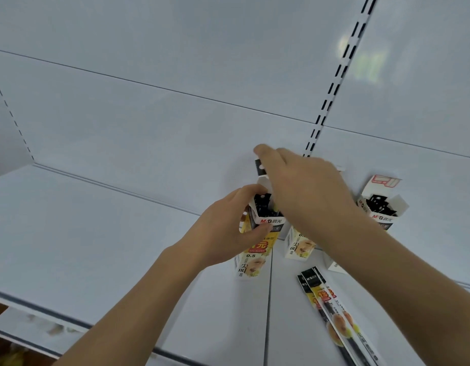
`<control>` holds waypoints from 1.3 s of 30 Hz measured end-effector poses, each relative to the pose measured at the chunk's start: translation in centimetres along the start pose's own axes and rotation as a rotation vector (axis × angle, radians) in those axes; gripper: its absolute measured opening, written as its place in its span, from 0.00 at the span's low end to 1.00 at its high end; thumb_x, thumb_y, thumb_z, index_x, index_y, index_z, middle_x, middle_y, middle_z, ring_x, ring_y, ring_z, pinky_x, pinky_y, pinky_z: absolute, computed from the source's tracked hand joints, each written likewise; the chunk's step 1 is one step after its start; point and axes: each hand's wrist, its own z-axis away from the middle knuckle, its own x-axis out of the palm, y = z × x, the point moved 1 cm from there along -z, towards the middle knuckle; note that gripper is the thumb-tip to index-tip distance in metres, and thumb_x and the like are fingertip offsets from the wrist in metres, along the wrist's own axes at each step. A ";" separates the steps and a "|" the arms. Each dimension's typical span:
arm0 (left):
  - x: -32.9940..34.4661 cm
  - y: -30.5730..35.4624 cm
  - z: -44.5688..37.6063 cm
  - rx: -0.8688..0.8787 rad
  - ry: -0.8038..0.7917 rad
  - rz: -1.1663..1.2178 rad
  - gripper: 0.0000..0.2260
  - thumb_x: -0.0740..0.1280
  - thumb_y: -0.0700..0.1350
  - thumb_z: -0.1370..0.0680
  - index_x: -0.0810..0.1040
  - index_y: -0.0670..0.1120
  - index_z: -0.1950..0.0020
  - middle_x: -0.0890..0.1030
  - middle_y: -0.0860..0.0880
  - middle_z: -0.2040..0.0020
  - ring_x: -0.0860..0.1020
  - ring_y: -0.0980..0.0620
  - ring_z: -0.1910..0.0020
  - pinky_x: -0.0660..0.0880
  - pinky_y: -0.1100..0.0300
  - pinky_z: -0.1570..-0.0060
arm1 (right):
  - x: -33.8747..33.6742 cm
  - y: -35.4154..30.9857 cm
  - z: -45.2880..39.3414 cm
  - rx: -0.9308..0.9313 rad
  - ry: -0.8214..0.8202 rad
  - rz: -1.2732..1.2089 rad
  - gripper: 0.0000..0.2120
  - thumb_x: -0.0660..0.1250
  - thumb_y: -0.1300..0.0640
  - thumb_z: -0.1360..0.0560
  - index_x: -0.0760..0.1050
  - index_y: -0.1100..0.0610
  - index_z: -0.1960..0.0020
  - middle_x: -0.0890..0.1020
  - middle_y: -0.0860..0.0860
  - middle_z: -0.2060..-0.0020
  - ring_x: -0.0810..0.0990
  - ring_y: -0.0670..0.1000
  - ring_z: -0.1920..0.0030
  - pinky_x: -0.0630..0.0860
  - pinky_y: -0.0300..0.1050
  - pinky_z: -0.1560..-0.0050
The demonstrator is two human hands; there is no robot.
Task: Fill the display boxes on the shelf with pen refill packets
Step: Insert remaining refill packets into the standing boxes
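White metal shelf (96, 233) with a white back panel and a slotted upright (334, 83); a seam splits the shelf surface into two boards.

Left hand (228, 231) is wrapped around the upper part of a tall yellow-and-white display box (255, 249), thumb across its front, fingers behind. The box stands near the back panel, top open, black packet tops packed inside.

Right hand (302, 191) is above that box's opening, fingers curled downward over a black-headed pen refill packet (260, 165) whose top shows at the fingertips; exact grip is motion-blurred.

A second box (298, 247) stands just right, mostly hidden by the right forearm. A third box (382, 207), flap up, holds black packets further right.

Loose refill packets (331, 310) lie flat on the shelf, nearer the front edge.
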 end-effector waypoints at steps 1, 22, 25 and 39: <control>0.0 -0.1 0.0 0.003 0.005 0.010 0.24 0.73 0.56 0.21 0.67 0.63 0.29 0.79 0.63 0.37 0.80 0.59 0.42 0.80 0.53 0.40 | 0.2 -0.2 0.1 0.002 -0.008 -0.026 0.28 0.60 0.63 0.20 0.57 0.53 0.22 0.78 0.51 0.43 0.77 0.56 0.57 0.72 0.49 0.59; 0.0 -0.5 -0.1 0.012 0.010 0.047 0.27 0.73 0.57 0.21 0.66 0.63 0.26 0.77 0.63 0.35 0.80 0.59 0.42 0.80 0.54 0.40 | 4.7 4.0 1.8 -0.036 0.318 -0.231 0.10 0.74 0.58 0.23 0.84 0.54 0.41 0.86 0.49 0.55 0.80 0.55 0.48 0.73 0.46 0.50; 0.1 -0.4 -0.2 0.029 0.013 0.067 0.27 0.73 0.55 0.21 0.67 0.61 0.25 0.77 0.63 0.34 0.80 0.59 0.40 0.80 0.55 0.39 | 6.1 2.9 1.6 -0.053 0.148 -0.221 0.13 0.72 0.54 0.22 0.80 0.50 0.37 0.85 0.47 0.57 0.79 0.54 0.47 0.77 0.49 0.52; 0.1 -0.8 -0.6 0.019 0.027 0.125 0.26 0.70 0.62 0.24 0.70 0.60 0.27 0.78 0.62 0.37 0.81 0.58 0.44 0.81 0.54 0.41 | 8.8 3.6 3.4 -0.191 0.209 -0.242 0.20 0.58 0.47 0.14 0.85 0.56 0.39 0.87 0.48 0.46 0.78 0.56 0.34 0.76 0.61 0.36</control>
